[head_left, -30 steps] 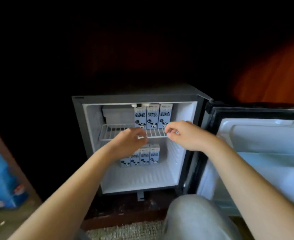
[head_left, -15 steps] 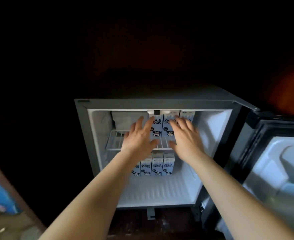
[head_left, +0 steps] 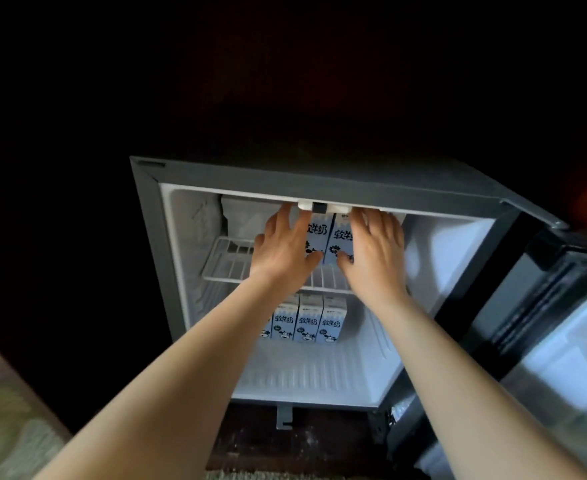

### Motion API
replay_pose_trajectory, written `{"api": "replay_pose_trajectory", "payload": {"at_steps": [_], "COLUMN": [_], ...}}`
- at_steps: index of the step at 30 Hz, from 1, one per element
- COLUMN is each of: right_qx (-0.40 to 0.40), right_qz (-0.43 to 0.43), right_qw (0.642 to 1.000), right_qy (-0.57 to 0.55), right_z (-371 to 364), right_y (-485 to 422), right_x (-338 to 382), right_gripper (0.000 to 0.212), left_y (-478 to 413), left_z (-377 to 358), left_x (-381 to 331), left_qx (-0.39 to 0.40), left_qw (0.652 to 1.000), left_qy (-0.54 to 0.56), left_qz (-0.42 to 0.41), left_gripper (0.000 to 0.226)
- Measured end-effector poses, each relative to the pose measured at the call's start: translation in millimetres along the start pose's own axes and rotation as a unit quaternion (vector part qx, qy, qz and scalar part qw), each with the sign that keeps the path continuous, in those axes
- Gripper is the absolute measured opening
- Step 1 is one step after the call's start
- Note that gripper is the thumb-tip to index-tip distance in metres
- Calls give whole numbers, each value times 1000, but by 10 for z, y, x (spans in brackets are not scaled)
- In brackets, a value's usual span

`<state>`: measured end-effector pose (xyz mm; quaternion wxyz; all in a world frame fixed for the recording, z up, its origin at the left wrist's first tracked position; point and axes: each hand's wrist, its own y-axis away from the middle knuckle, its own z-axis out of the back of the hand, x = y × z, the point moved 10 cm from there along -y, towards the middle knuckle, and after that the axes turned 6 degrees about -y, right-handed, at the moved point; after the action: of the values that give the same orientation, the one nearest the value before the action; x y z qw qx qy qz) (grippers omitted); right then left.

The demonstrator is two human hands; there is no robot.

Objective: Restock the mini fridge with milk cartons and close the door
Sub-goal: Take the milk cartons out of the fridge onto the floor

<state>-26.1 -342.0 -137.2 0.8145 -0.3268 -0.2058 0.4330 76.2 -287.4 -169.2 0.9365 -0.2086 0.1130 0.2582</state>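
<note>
Pressing blue-and-white boxy milk cartons (head_left: 338, 237) on white wire shelf (head_left: 229, 265) with left hand (head_left: 281, 247) and right hand (head_left: 375, 251), fingers (head_left: 376, 220) straight, spread; dark fridge door (head_left: 569, 341) open

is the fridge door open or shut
Open. The door stands swung out to the right, white inner lining showing; the mini fridge interior is exposed, with the left hand and right hand on the upper-shelf milk cartons.

Printed paper milk cartons (head_left: 323, 242) on white-coated wire shelf (head_left: 226, 263); smooth plastic fridge lining (head_left: 451, 258).
</note>
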Motion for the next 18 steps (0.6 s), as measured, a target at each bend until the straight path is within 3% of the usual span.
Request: {"api": "replay_pose_trajectory", "payload": {"at_steps": [5,9,12,18], "right_qx": [-48,-72,-51,29], "right_qz": [16,28,26,34], "right_qw": [999,996,997,999], "right_qy": [-9,-40,-43,-20], "right_z": [125,217,204,102], "right_y": [92,166,183,262], "right_x": [19,-26,-56,-22], "right_gripper": [73,56,51,49], "left_y": [45,149,201,232], "left_z": [90,184,205,193], "left_x": [-17,-89,-81,-97], "left_qx": [-56,-100,-112,-75], "left_qw": [996,987,985,990], "left_qy": [68,121,126,103], "left_qz": [5,-27,-34,-53], "left_gripper": [64,49,40,47]}}
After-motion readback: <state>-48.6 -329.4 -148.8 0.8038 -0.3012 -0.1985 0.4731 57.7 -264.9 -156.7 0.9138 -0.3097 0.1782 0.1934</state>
